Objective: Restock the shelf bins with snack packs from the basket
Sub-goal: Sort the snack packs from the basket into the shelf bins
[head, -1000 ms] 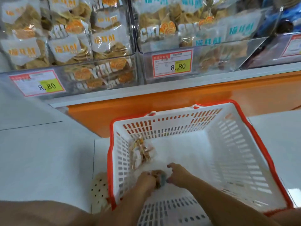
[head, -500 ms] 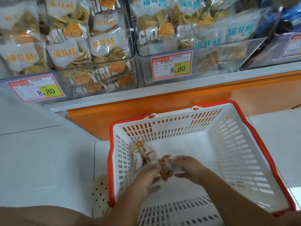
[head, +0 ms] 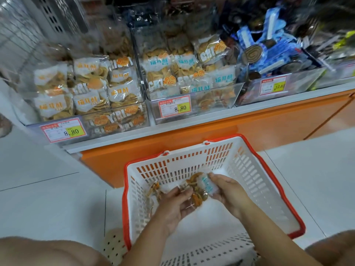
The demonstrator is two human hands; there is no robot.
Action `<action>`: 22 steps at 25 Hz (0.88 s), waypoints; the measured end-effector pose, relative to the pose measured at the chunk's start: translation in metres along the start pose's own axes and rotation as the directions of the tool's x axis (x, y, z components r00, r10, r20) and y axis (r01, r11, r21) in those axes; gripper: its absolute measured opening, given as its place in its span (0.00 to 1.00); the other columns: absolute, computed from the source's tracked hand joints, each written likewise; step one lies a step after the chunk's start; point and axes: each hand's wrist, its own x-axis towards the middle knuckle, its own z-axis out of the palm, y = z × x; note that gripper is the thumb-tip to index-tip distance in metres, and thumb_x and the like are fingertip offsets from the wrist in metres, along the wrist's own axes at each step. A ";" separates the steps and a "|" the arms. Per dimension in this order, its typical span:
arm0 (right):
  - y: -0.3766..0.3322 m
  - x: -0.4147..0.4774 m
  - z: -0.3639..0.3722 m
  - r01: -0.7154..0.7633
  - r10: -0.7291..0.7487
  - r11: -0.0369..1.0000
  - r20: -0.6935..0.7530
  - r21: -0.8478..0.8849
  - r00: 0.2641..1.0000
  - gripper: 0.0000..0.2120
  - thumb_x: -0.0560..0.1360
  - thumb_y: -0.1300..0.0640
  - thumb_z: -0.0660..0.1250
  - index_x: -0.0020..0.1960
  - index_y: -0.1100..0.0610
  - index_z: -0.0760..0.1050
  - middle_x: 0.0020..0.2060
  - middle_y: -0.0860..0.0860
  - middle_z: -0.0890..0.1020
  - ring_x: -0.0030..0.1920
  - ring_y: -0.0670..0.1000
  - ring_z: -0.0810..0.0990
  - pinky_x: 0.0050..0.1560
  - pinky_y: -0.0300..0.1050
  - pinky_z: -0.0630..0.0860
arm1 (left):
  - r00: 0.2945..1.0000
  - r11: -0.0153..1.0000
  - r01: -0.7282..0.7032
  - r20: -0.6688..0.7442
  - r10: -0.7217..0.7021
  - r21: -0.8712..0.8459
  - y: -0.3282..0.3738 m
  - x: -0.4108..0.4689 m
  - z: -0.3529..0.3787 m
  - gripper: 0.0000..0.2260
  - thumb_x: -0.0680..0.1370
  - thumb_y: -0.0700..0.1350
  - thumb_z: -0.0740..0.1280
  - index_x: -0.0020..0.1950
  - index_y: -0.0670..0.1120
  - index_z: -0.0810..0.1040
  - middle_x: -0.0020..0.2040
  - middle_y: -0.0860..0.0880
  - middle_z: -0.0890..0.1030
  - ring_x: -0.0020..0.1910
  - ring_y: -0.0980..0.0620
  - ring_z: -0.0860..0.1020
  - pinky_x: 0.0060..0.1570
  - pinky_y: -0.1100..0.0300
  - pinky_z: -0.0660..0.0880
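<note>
A white basket with a red rim (head: 255, 162) stands on the floor below the shelf. Above its inside, both hands hold one clear snack pack (head: 199, 186) of brown crisps with a blue-lettered label. My left hand (head: 175, 204) grips the pack's left end and my right hand (head: 228, 191) grips its right end. Another snack pack (head: 156, 189) lies against the basket's left inner wall. On the shelf above stand a clear bin of orange-labelled packs (head: 86, 91) and a clear bin of blue-labelled packs (head: 188, 73).
A third bin (head: 278, 60) at the right holds blue packs of dark round biscuits. Price tags (head: 174, 106) sit on the bin fronts. An orange shelf base (head: 249, 125) runs behind the basket. White floor tiles lie to the left and right. A perforated round object (head: 113, 244) lies by the basket's near left corner.
Both hands have lifted the snack pack from the basket floor to about rim height. The view has tilted up, showing more of the shelf bins.
</note>
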 end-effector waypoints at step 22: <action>-0.197 -0.072 0.050 0.651 -0.683 0.653 0.070 -0.386 0.727 0.08 0.75 0.62 0.69 0.52 0.54 0.76 0.43 0.48 0.86 0.44 0.47 0.85 0.44 0.42 0.79 | 0.578 0.217 -0.594 0.223 0.785 0.775 0.180 -0.124 0.079 0.12 0.78 0.51 0.67 0.60 0.62 0.74 0.55 0.65 0.78 0.49 0.72 0.75 0.45 0.72 0.73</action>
